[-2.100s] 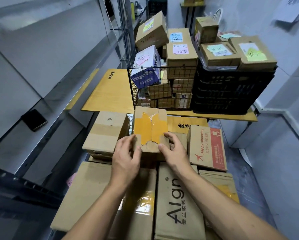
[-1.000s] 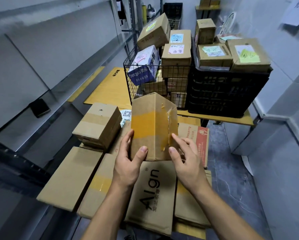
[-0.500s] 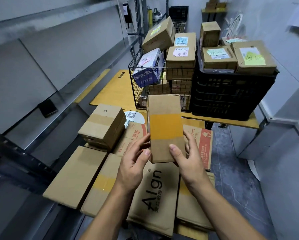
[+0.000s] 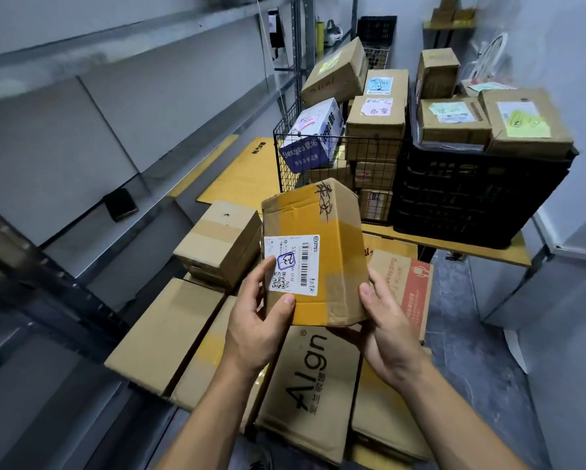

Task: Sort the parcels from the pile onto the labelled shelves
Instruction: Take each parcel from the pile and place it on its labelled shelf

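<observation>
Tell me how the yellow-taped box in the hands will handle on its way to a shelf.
The yellow-taped box is probably stiff: its walls look flat where the left hand and right hand grip it. Likely light for its size, since thumbs and fingertips alone hold it up. The yellow tape may be slick; bare cardboard should grip better.

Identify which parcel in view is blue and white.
The blue-and-white box leaning in the wire basket, behind the yellow-taped parcel gripped by the left hand and right hand; the others are brown cardboard.

Brown parcel (image 4: 332, 252), yellow tape band
</observation>
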A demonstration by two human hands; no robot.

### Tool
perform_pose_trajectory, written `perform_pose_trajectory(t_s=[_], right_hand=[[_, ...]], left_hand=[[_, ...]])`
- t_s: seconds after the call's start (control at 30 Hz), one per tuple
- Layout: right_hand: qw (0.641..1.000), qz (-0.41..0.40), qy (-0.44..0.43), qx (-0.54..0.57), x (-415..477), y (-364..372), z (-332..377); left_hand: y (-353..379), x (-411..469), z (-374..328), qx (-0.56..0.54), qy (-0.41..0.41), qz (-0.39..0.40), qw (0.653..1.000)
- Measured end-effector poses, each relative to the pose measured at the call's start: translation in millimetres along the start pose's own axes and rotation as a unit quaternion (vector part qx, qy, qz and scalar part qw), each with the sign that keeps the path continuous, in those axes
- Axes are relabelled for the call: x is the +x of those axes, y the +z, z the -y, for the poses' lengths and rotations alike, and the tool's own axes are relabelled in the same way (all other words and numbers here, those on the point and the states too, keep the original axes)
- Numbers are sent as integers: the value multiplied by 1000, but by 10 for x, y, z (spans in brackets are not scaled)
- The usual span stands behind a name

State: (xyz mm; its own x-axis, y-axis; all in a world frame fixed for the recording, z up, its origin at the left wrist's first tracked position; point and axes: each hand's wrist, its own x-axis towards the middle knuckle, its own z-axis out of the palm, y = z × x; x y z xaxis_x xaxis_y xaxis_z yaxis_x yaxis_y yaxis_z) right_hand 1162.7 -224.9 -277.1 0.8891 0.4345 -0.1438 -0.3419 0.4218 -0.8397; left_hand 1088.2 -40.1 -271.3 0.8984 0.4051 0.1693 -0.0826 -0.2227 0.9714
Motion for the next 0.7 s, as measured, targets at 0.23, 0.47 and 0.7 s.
perform_pose_trajectory(t_s=[0.23,0.47,0.7], right_hand=[[937,24,-132,-323,64,97,-170],[945,165,-60,-275,11,771,-315],[920,254,-53,-292,-98,1542,-738]], left_hand=[[-308,-251,-33,145,29,-79,986],[-771,-693,-30,246,6,-174,953],[-1359,-1199,-217,292,-1,-266,919]])
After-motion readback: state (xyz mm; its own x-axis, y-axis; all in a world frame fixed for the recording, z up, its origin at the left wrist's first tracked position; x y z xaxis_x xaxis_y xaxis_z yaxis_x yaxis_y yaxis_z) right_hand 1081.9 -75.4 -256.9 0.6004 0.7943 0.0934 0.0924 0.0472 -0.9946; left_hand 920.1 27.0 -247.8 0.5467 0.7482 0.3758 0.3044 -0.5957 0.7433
